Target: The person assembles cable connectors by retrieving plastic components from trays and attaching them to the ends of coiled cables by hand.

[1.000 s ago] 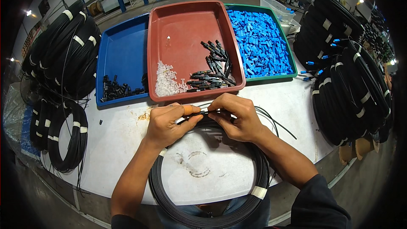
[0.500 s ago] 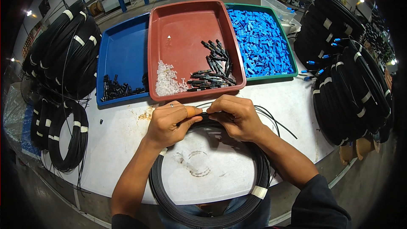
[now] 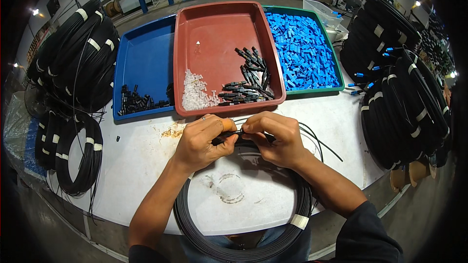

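Observation:
My left hand (image 3: 202, 142), with orange tape round one finger, pinches a thin black cable between thumb and forefinger. Close beside it, the fingertips of my right hand (image 3: 279, 139) close on a small black part (image 3: 240, 131) on that cable. The fingers largely cover this part, so its shape is hard to make out. Under both hands lies a large coil of black cable (image 3: 184, 212), bound with white tape (image 3: 300, 221) and overhanging the table's near edge. Loose cable ends (image 3: 327, 150) stick out to the right of my right hand.
Beyond my hands stand a blue tray (image 3: 146, 48) with black pieces, a red tray (image 3: 219, 29) with clear and black pieces, and a green tray (image 3: 317, 89) full of blue clips. Cable coils are stacked left (image 3: 73, 63) and right (image 3: 404, 112) on the white table (image 3: 141, 175).
My fingertips have shifted slightly, and the small black part now shows between them. Both hands stay close together over the coil; the view has moved a little.

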Available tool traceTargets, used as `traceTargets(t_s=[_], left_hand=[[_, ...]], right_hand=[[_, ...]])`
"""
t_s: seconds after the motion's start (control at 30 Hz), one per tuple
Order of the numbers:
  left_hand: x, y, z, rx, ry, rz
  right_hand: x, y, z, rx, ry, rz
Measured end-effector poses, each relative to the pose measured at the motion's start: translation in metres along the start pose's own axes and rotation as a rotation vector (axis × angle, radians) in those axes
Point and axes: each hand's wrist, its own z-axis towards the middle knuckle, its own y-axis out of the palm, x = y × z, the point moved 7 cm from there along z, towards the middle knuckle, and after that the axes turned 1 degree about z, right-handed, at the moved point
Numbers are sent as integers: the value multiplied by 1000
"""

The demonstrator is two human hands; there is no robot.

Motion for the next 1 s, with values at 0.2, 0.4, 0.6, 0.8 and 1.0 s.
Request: traceTargets(t_s=[0.2, 0.4, 0.6, 0.8, 1.0], left_hand=[[3, -3, 1, 6, -1, 12], [9, -5, 3, 43, 107, 65], [5, 0, 0, -60, 78, 68], [6, -2, 0, -50, 60, 34], [5, -1, 1, -35, 3, -38]], right_hand=[[-3, -2, 0, 12, -20, -48], [0, -2, -1, -17, 22, -28], [5, 2, -1, -59, 127, 65], [6, 0, -2, -25, 131, 29], [-3, 0, -4, 30, 20, -14]])
